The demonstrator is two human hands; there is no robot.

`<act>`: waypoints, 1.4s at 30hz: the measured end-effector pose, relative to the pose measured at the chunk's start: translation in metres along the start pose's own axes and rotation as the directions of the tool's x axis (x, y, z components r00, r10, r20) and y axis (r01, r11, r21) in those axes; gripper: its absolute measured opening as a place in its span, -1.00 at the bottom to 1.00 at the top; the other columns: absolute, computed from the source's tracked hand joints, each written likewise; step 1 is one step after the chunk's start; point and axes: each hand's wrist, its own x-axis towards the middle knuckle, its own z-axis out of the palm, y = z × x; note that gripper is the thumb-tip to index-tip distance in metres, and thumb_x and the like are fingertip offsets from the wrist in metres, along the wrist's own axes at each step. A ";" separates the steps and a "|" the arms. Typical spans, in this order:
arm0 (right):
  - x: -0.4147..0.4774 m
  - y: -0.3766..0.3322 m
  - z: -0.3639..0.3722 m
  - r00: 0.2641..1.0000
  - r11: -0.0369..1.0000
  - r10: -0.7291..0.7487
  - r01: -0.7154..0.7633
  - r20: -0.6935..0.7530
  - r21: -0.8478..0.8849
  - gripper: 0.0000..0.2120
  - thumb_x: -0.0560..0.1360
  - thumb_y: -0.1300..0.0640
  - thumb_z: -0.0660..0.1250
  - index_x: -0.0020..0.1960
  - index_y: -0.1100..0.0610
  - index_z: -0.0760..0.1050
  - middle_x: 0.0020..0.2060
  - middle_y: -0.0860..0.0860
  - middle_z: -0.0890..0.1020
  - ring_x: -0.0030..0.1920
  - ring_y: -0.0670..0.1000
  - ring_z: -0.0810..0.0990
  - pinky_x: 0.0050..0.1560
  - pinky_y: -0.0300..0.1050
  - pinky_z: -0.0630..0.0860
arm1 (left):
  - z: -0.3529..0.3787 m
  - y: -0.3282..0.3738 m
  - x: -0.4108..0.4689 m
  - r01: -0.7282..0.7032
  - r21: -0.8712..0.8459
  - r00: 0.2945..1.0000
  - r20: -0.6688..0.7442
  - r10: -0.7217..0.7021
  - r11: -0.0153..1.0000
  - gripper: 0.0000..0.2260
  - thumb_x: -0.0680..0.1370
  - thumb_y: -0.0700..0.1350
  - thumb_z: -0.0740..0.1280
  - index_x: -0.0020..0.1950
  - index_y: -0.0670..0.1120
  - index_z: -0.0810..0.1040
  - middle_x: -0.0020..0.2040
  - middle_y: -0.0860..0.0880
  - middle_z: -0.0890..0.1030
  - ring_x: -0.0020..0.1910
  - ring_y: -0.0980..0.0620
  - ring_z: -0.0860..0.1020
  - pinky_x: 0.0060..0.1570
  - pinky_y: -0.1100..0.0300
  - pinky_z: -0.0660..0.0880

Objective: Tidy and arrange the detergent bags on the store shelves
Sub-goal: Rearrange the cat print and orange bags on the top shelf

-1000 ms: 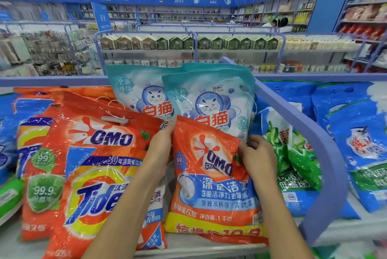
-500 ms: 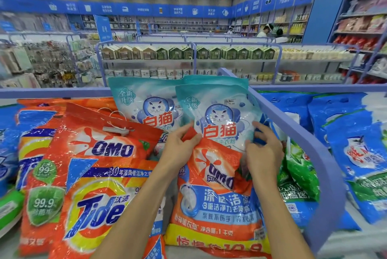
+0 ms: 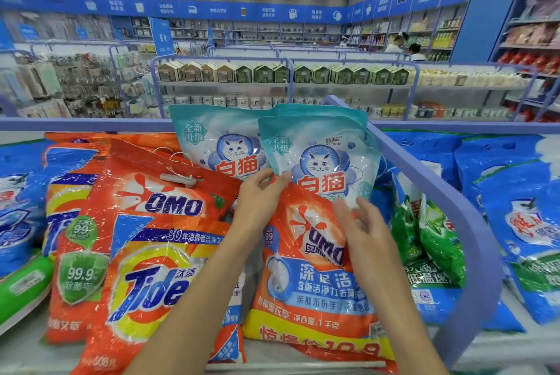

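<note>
Left hand: the left hand (image 3: 257, 203) is in the centre of the frame, at the upper left corner of the small OMO bag (image 3: 306, 286). The thumb and the bent fingers close on that corner and pinch it.
Right hand: the right hand (image 3: 360, 226) is just right of centre, over the upper right part of the same bag. It is blurred; its fingers are spread and loose and hold nothing. Whether they touch the plastic, I cannot tell.
Small OMO bag: orange with a blue band and a yellow strip at the bottom. It leans upright in the lower centre, with its foot on the shelf (image 3: 21, 353).
Front White Cat bag: the front White Cat bag (image 3: 321, 150) is pale teal and stands directly behind the small OMO bag, which covers its lower part. Its right edge is against the lilac divider rail (image 3: 451, 201).
Rear White Cat bag: the rear White Cat bag (image 3: 212, 138) has the same design. It is to the left and partly behind the front one.
Large OMO bag: the large OMO bag (image 3: 169, 189) is orange, left of centre, and leans back.
Tide bag: the Tide bag (image 3: 151, 283) is orange and yellow, at lower left, and lies over the large OMO bag.
Green bags: the green bags (image 3: 436, 241) are right of the small OMO bag, close against the inner side of the rail.
Blue bags: the blue bags (image 3: 521, 223) are at the right edge of the frame, beyond the rail.
Background: house-shaped boxes (image 3: 272, 73) stand in a row on a far shelf, at upper centre.
</note>
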 end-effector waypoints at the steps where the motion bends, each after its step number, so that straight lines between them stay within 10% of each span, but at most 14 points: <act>1: -0.013 0.005 0.001 1.000 0.994 -0.007 0.010 0.026 -0.112 -0.27 0.41 -0.47 0.32 0.49 -0.22 0.28 0.25 -0.27 0.50 0.20 -0.15 0.51 0.17 -0.06 0.42 | -0.004 0.000 -0.009 0.009 -0.010 1.000 0.003 -0.009 1.000 -0.66 0.54 0.06 0.48 0.29 0.05 0.60 0.11 0.00 0.71 -0.01 0.01 0.72 0.05 0.02 0.67; 4: -0.021 0.019 0.002 0.999 0.954 -0.044 0.033 -0.031 -0.299 -0.32 0.36 -0.42 0.43 0.39 -0.24 0.33 0.15 -0.26 0.54 0.12 -0.13 0.54 0.09 -0.07 0.45 | -0.014 -0.010 -0.040 0.052 -0.071 0.996 0.078 -0.047 0.996 -0.72 0.51 0.01 0.51 0.18 0.03 0.55 -0.03 0.04 0.75 -0.06 0.02 0.74 -0.13 0.16 0.67; 11: 0.027 0.006 0.004 0.995 0.996 -0.069 0.072 -0.065 0.050 -0.93 0.50 0.01 0.51 -0.04 -0.10 0.63 -0.06 -0.08 0.71 -0.04 0.01 0.71 0.08 0.22 0.64 | -0.024 -0.034 -0.076 0.170 0.103 0.966 0.178 -0.186 0.980 -0.42 0.30 -0.05 0.68 0.22 0.02 0.51 -0.01 0.02 0.75 -0.01 -0.05 0.73 0.09 -0.05 0.64; 17: 0.039 -0.021 -0.013 0.998 0.963 -0.025 0.038 -0.052 0.266 -0.75 0.31 0.22 0.65 -0.11 0.07 0.64 -0.12 0.04 0.76 -0.10 0.09 0.76 0.06 0.19 0.68 | -0.051 -0.019 -0.076 0.030 0.031 0.999 -0.039 -0.028 0.999 -0.68 0.45 -0.28 0.54 0.10 0.02 0.60 -0.08 -0.06 0.76 -0.24 0.11 0.71 -0.38 0.29 0.56; 22: 0.044 -0.024 -0.003 0.988 0.976 -0.051 0.080 -0.145 0.202 -0.51 0.21 0.10 0.72 0.06 0.01 0.60 0.03 -0.04 0.69 0.01 0.03 0.72 0.06 0.14 0.67 | -0.058 -0.022 -0.073 0.012 -0.047 0.984 -0.179 -0.020 0.999 -0.72 0.50 -0.27 0.49 0.18 -0.05 0.62 -0.16 -0.04 0.76 -0.20 0.00 0.72 -0.28 0.18 0.62; 26: 0.003 0.000 -0.015 0.998 0.973 0.021 -0.009 -0.051 0.229 -0.40 0.44 -0.06 0.57 0.34 -0.02 0.34 0.09 -0.24 0.56 -0.01 -0.37 0.62 -0.07 -0.31 0.55 | -0.053 -0.037 -0.069 0.016 -0.167 0.956 -0.285 -0.064 0.986 -0.76 0.51 -0.25 0.50 0.10 0.02 0.65 -0.10 -0.04 0.76 -0.14 -0.03 0.74 -0.29 0.13 0.61; 31: -0.036 0.056 -0.018 0.957 0.966 0.246 -0.255 0.151 0.043 -0.39 0.31 -0.02 0.67 0.21 0.02 0.42 -0.03 -0.25 0.67 -0.03 -0.22 0.65 0.16 -0.09 0.59 | -0.049 -0.037 -0.065 0.084 -0.176 0.958 -0.258 -0.129 0.981 -0.84 0.56 -0.13 0.46 0.10 0.07 0.61 -0.04 0.00 0.75 0.01 -0.07 0.72 -0.04 -0.02 0.64; 36: -0.028 0.051 -0.017 0.965 0.959 0.211 -0.235 0.153 0.158 -0.62 0.24 0.25 0.69 -0.02 0.11 0.64 -0.21 -0.09 0.77 -0.22 -0.09 0.75 -0.28 -0.25 0.63 | -0.055 -0.030 -0.081 0.265 0.258 0.912 0.245 -0.328 0.929 -0.16 0.20 -0.07 0.72 0.38 0.10 0.38 0.12 0.06 0.71 0.00 0.03 0.72 -0.05 0.07 0.67; 39: -0.031 0.043 -0.012 0.981 0.966 0.156 -0.176 0.118 0.191 -0.68 0.24 0.29 0.68 -0.09 0.09 0.66 -0.23 -0.07 0.77 -0.22 -0.04 0.75 -0.29 -0.20 0.66 | -0.054 -0.023 -0.083 0.176 0.268 0.946 0.221 -0.238 0.947 -0.16 0.20 -0.22 0.70 0.37 0.11 0.40 0.07 0.12 0.71 -0.06 0.14 0.71 -0.22 0.25 0.64; 42: -0.036 0.026 -0.020 0.994 0.957 0.086 -0.100 0.065 0.271 -0.72 0.29 0.28 0.65 -0.07 0.12 0.68 -0.23 -0.05 0.77 -0.26 -0.05 0.75 -0.34 -0.23 0.61 | -0.053 -0.020 -0.090 0.135 0.131 0.978 0.142 -0.153 0.982 -0.03 0.02 -0.15 0.76 0.38 0.05 0.48 0.09 0.03 0.73 0.00 0.00 0.73 -0.07 0.00 0.68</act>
